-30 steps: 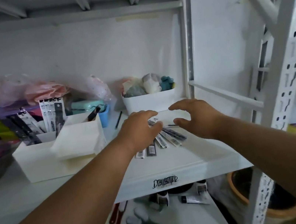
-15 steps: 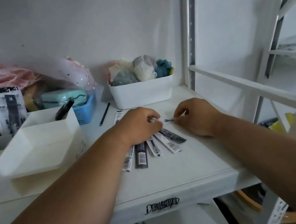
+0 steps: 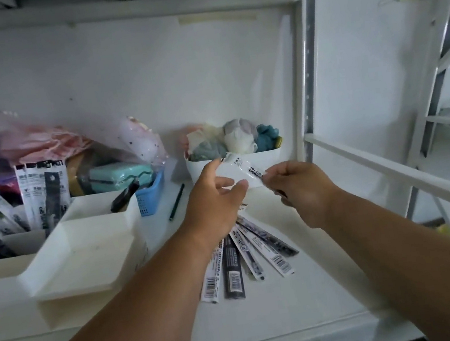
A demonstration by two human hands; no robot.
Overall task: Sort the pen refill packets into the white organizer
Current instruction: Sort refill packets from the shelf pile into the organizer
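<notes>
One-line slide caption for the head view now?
Right hand pinches a refill packet above the shelf, left hand open beside it.

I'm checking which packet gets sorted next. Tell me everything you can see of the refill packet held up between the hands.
The held refill packet is a narrow, clear plastic sleeve with a white band and black print. It is raised above the shelf, in front of the white bin, slanting from upper left to lower right. The right hand pinches its lower end; the left hand reaches toward its upper end with relaxed fingers, contact unclear. Its contents are too blurred to read.
</notes>
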